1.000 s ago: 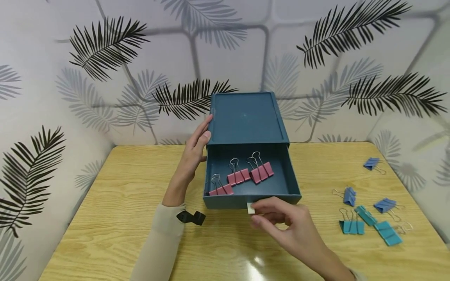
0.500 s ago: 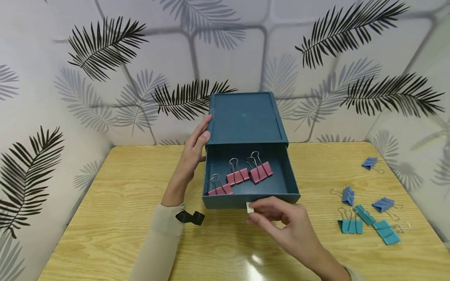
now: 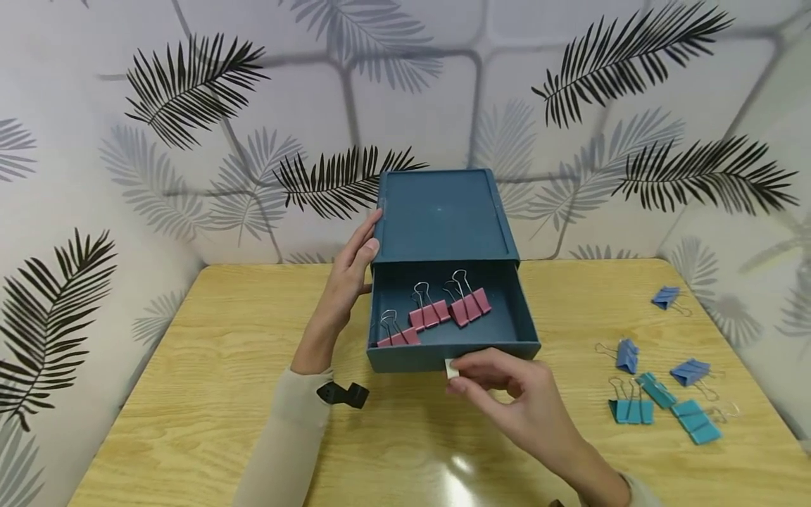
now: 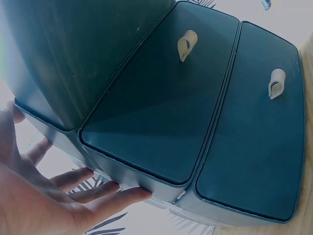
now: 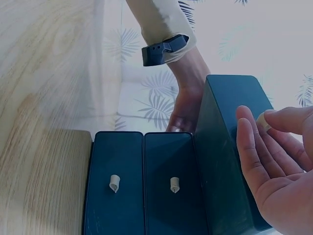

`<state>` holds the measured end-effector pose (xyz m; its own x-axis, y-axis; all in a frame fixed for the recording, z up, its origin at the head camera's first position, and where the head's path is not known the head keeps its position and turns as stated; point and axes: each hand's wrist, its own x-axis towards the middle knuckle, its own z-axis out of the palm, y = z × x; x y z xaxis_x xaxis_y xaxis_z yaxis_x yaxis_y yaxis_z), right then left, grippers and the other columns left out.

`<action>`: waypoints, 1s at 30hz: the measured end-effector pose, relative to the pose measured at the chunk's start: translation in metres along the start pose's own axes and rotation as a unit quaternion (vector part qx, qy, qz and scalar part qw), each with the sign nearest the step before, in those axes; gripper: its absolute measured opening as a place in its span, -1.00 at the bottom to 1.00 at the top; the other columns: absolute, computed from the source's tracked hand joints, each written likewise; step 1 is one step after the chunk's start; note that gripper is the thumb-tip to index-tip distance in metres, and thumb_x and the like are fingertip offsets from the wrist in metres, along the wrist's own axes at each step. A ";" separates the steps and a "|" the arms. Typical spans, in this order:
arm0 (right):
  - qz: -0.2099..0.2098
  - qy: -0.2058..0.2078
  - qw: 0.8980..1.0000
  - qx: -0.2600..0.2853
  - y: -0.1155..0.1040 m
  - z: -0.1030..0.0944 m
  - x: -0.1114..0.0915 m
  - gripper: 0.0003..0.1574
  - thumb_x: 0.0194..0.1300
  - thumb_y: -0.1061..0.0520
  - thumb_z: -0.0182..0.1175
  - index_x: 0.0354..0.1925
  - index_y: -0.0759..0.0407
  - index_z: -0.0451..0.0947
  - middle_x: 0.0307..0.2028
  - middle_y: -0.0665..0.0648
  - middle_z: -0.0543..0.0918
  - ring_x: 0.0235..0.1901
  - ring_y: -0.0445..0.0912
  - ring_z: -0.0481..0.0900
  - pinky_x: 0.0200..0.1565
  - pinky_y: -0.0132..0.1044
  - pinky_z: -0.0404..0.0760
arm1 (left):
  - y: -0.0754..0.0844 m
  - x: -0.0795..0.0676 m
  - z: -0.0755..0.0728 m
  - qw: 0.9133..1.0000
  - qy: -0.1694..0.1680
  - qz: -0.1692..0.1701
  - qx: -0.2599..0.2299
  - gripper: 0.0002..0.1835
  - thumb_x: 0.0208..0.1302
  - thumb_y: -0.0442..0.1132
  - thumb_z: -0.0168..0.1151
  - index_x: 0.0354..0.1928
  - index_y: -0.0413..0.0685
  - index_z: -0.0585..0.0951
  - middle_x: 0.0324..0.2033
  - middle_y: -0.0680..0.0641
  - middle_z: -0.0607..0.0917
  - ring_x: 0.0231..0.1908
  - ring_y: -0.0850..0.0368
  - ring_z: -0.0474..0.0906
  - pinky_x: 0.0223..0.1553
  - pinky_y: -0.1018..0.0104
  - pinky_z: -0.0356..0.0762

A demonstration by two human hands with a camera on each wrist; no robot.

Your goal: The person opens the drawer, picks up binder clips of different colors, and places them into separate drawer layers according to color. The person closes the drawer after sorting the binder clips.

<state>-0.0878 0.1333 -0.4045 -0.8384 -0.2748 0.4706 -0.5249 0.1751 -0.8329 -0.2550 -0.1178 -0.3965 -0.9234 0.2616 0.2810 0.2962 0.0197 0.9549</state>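
Observation:
A dark blue drawer cabinet (image 3: 440, 215) stands on the table with its top drawer (image 3: 405, 359) pulled partway out. Inside the drawer lie three pink binder clips (image 3: 429, 315), their wire handles pointing up. My right hand (image 3: 522, 405) pinches the drawer's pale pull tab (image 3: 452, 369) between thumb and fingers. Against the cabinet's left side rests my left hand (image 3: 338, 292); in the left wrist view its fingers (image 4: 122, 197) extend along the side wall. Two lower drawers, each with a pale loop tab (image 4: 187, 45), are closed below the top one.
To the right on the wooden table (image 3: 209, 394) lie three blue binder clips (image 3: 627, 355) and three teal ones (image 3: 632, 411). Directly behind the cabinet rises a leaf-patterned wall (image 3: 412, 105). A black wrist camera (image 3: 343, 393) sticks out from the left sleeve.
The top drawer has slid slightly inward, with the pink binder clips in it and my right hand on its tab. My left hand stays on the cabinet's side.

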 end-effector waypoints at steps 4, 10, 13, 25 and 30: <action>0.000 0.009 1.000 0.001 0.003 0.000 0.001 -0.70 0.30 0.38 0.37 -0.04 0.11 0.72 -0.24 0.08 0.81 -0.29 -0.04 0.80 -0.21 -0.21 0.76 | -0.002 0.000 0.002 1.000 -0.004 -0.003 0.004 -0.40 0.57 0.07 -0.06 0.60 0.42 0.22 0.60 0.04 0.09 0.54 -0.16 0.04 0.09 -0.62 0.31; -0.017 0.011 1.000 -0.003 0.007 0.001 0.008 -0.67 0.30 0.42 0.35 -0.03 0.14 0.72 -0.25 0.11 0.81 -0.28 -0.04 0.79 -0.25 -0.24 0.75 | -0.004 -0.001 0.000 1.000 0.000 -0.003 0.008 -0.41 0.58 0.08 -0.06 0.59 0.45 0.22 0.59 0.05 0.10 0.53 -0.15 0.07 0.09 -0.61 0.32; -0.018 0.007 1.000 -0.003 0.008 0.000 0.014 -0.69 0.32 0.41 0.34 -0.03 0.14 0.72 -0.24 0.08 0.81 -0.27 -0.06 0.80 -0.22 -0.23 0.75 | -0.003 -0.001 -0.002 1.000 0.001 0.001 0.005 -0.41 0.59 0.06 -0.07 0.59 0.44 0.22 0.59 0.06 0.11 0.53 -0.13 0.07 0.08 -0.63 0.31; -0.011 -0.007 1.000 0.008 0.018 -0.004 0.032 -0.72 0.36 0.37 0.32 -0.02 0.13 0.71 -0.22 0.04 0.81 -0.23 -0.05 0.80 -0.13 -0.22 0.75 | -0.002 -0.002 -0.005 1.000 -0.001 0.006 0.002 -0.42 0.59 0.07 -0.08 0.58 0.47 0.23 0.58 0.08 0.11 0.53 -0.10 0.06 0.08 -0.61 0.32; -0.017 -0.004 1.000 0.011 0.023 -0.006 0.040 -0.73 0.37 0.39 0.30 -0.01 0.19 0.71 -0.22 0.07 0.81 -0.24 -0.03 0.80 -0.12 -0.21 0.74 | -0.005 -0.001 -0.005 1.000 -0.006 0.007 -0.002 -0.42 0.59 0.07 -0.09 0.59 0.46 0.22 0.59 0.09 0.10 0.55 -0.08 0.03 0.08 -0.64 0.29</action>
<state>-0.1346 0.1317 -0.4034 -0.8194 -0.2876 0.4959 -0.5491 0.1453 -0.8230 -0.2568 -0.1226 -0.4007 -0.9163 0.2738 0.2923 0.3070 0.0115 0.9516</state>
